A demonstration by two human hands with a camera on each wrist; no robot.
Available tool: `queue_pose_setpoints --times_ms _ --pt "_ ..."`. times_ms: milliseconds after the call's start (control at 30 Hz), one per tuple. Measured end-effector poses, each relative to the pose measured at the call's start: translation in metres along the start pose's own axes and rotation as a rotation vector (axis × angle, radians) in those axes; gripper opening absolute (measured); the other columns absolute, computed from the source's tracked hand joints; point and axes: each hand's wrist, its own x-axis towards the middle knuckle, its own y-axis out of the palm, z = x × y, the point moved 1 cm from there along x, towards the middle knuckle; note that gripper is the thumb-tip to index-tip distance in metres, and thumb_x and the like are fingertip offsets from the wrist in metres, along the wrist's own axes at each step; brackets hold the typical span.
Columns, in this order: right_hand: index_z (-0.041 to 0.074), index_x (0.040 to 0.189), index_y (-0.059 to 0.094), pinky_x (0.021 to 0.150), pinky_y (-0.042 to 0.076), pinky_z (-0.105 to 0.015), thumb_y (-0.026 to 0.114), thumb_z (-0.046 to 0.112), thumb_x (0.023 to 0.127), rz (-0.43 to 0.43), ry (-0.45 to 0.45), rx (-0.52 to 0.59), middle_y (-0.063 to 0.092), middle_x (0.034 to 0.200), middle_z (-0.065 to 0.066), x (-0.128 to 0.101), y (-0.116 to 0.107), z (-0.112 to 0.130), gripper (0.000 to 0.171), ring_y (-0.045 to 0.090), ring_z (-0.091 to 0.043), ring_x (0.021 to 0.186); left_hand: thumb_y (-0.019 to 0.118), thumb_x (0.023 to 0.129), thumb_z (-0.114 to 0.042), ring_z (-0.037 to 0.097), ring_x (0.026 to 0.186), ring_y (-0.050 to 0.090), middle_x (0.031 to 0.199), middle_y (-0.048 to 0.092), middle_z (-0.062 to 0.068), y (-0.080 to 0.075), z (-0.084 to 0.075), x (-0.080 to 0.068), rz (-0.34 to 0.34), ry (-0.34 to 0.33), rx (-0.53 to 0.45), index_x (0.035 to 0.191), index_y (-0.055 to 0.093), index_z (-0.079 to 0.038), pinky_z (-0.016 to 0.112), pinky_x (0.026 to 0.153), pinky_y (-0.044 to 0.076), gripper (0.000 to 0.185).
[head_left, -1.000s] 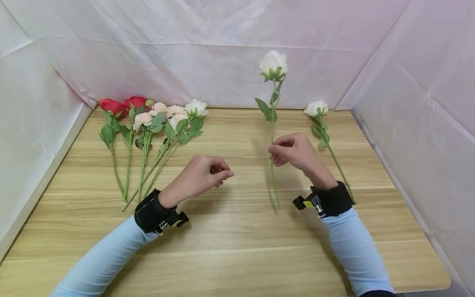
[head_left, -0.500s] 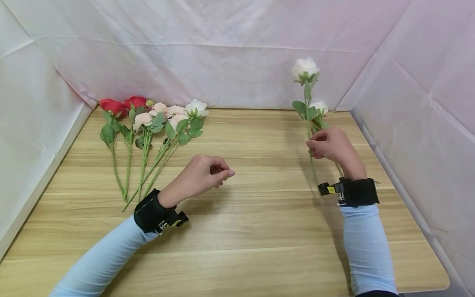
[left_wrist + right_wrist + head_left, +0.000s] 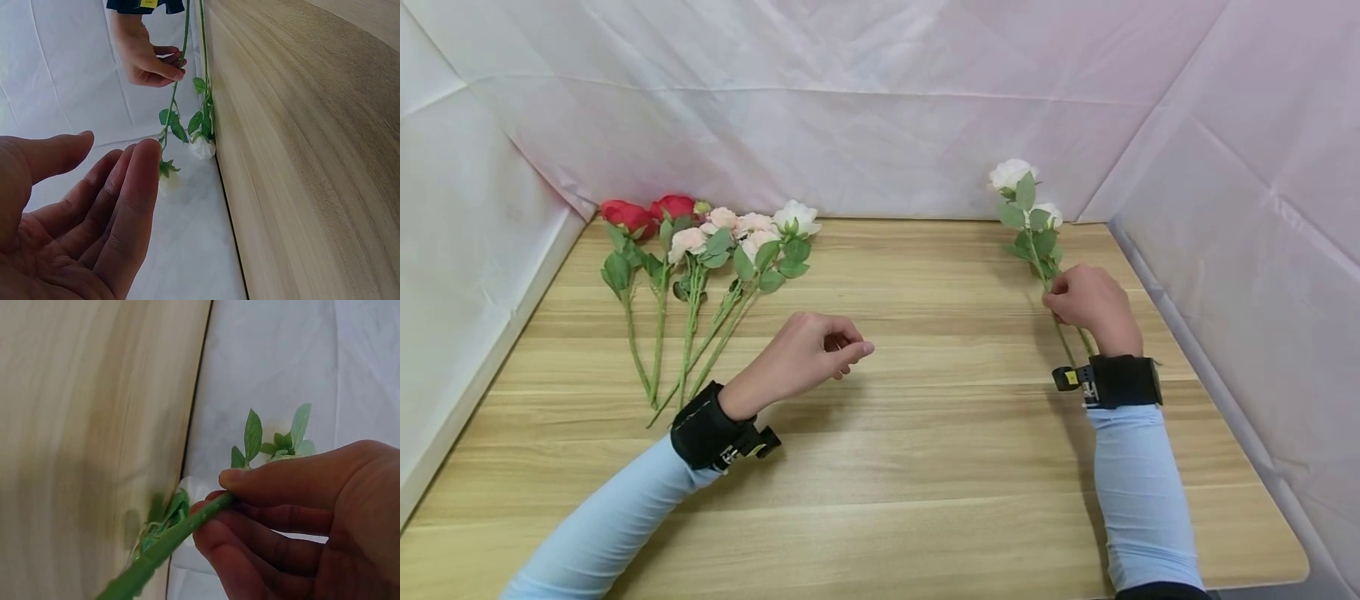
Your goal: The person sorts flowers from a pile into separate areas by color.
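Note:
My right hand (image 3: 1093, 307) pinches the stem of a white rose (image 3: 1012, 173) between thumb and fingers, at the right side of the table. In the right wrist view the green stem (image 3: 181, 534) runs out between thumb and fingertips. Another white rose (image 3: 1049, 215) lies on the table just behind and below the held one, its stem partly hidden by the hand. In the left wrist view the held stem stands slightly apart from the tabletop. Over the table's middle, my left hand (image 3: 801, 362) holds nothing, its fingers loosely curled; the left wrist view shows its palm and fingers (image 3: 128, 212).
To the left lie two red flowers (image 3: 632, 218), pale pink flowers (image 3: 722, 220) and a white rose (image 3: 797, 218), stems toward the front. White cloth (image 3: 880, 150) hangs behind the wooden table (image 3: 880, 500) and along both sides.
The right hand has carried the white rose rightward, then lowered it beside the lying white rose; its bloom is lower and tilted to the left. The left hand has not visibly moved.

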Motion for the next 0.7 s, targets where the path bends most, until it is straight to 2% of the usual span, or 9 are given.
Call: queue_pose_setpoints --times_ms 67,167,333,433,600,700 --pt "0.006 0.074 0.071 0.054 0.038 -0.034 0.065 0.023 0.093 -0.017 0.02 -0.007 0.062 0.068 -0.005 0.002 0.003 -0.004 0.026 0.056 -0.027 0.069 0.071 0.099 -0.027 0.026 0.063 0.072 0.073 0.075 0.005 0.0 0.0 0.0 0.0 0.0 -0.001 0.092 0.077 -0.016 0.028 0.056 0.051 0.015" --pt "0.009 0.068 0.067 0.052 0.037 -0.035 0.065 0.023 0.092 -0.033 0.035 -0.01 0.059 0.067 -0.005 0.005 0.008 -0.009 0.028 0.054 -0.027 0.067 0.07 0.1 -0.028 0.026 0.063 0.072 0.074 0.075 0.006 0.0 0.001 0.0 0.0 -0.002 -0.003 0.093 0.077 -0.016 0.028 0.056 0.051 0.015" --pt "0.009 0.077 0.072 0.054 0.041 -0.038 0.064 0.025 0.092 -0.038 0.056 -0.026 0.064 0.079 -0.01 0.009 0.017 -0.018 0.024 0.058 -0.029 0.073 0.07 0.1 -0.028 0.026 0.064 0.072 0.074 0.075 0.005 0.0 0.001 0.0 0.003 -0.008 -0.008 0.093 0.077 -0.016 0.028 0.057 0.052 0.015" --pt "0.008 0.075 0.07 0.054 0.042 -0.04 0.063 0.025 0.091 -0.044 0.072 -0.042 0.064 0.08 -0.012 0.011 0.022 -0.022 0.025 0.057 -0.03 0.073 0.07 0.1 -0.028 0.022 0.063 0.072 0.075 0.075 0.0 0.001 0.002 0.001 -0.004 0.0 0.005 0.093 0.077 -0.017 0.028 0.057 0.052 0.015" --pt "0.01 0.067 0.063 0.054 0.042 -0.041 0.062 0.022 0.089 -0.053 0.099 -0.052 0.059 0.074 -0.01 0.013 0.03 -0.029 0.025 0.055 -0.03 0.069 0.071 0.099 -0.029 0.009 0.064 0.067 0.081 0.076 -0.002 0.0 0.004 0.002 -0.042 0.04 0.095 0.094 0.078 -0.017 0.027 0.063 0.052 0.014" --pt "0.011 0.066 0.063 0.057 0.042 -0.042 0.064 0.024 0.089 -0.05 0.115 -0.041 0.06 0.074 -0.01 0.013 0.034 -0.032 0.027 0.056 -0.03 0.071 0.072 0.098 -0.029 0.006 0.067 0.065 0.083 0.076 -0.004 0.0 0.006 0.002 -0.063 0.056 0.148 0.095 0.077 -0.018 0.027 0.067 0.053 0.013"
